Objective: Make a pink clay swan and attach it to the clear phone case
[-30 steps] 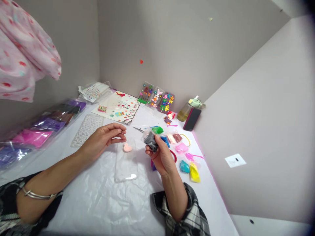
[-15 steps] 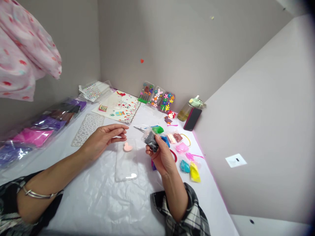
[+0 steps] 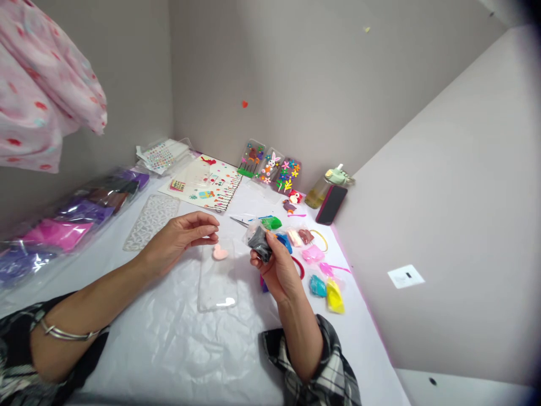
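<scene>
Black clay packet (image 3: 258,243) clenched in right hand (image 3: 276,273); left hand (image 3: 181,237) open, empty, just beside pink clay piece (image 3: 220,252) on clear phone case (image 3: 217,287), lower centre of frame.

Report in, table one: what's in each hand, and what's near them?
Left hand empty, open beside clear phone case. Right hand gripping black clay packet. Pink clay piece on case. Scissors near packet.

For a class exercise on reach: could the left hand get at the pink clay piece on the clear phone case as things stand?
Likely yes. The left hand hovers close beside the pink clay piece on the clear phone case, with nothing between them.
</scene>
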`<state>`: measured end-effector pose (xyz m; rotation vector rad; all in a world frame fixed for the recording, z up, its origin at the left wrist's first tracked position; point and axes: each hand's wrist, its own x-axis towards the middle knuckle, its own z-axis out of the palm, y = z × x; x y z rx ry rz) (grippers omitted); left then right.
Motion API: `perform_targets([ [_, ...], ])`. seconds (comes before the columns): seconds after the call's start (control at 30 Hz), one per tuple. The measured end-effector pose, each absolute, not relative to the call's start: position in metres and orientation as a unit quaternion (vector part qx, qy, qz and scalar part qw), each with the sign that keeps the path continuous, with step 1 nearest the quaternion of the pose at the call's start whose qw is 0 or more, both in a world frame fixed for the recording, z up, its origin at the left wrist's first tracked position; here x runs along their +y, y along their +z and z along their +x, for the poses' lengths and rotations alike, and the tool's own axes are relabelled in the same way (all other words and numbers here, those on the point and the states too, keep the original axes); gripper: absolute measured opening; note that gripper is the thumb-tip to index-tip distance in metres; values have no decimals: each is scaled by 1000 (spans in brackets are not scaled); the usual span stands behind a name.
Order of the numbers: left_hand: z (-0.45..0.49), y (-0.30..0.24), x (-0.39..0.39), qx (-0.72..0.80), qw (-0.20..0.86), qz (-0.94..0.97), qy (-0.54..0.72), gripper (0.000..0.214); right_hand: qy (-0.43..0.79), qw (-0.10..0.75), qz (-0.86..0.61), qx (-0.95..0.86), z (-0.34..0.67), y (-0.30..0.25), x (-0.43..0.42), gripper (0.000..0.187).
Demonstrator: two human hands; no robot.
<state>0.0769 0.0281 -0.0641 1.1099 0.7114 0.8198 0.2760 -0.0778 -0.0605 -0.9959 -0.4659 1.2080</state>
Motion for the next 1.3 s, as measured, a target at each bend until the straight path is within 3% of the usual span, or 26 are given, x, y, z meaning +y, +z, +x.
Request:
perform_targets([
  [0.77,84,-82,21,279,726,550,305,29,489,674,-491,-256,270,-66,-77,45],
  [1.3,81,-80,26,324,706,524,349,30,486,675,-491,-259,270,-66,-77,47],
])
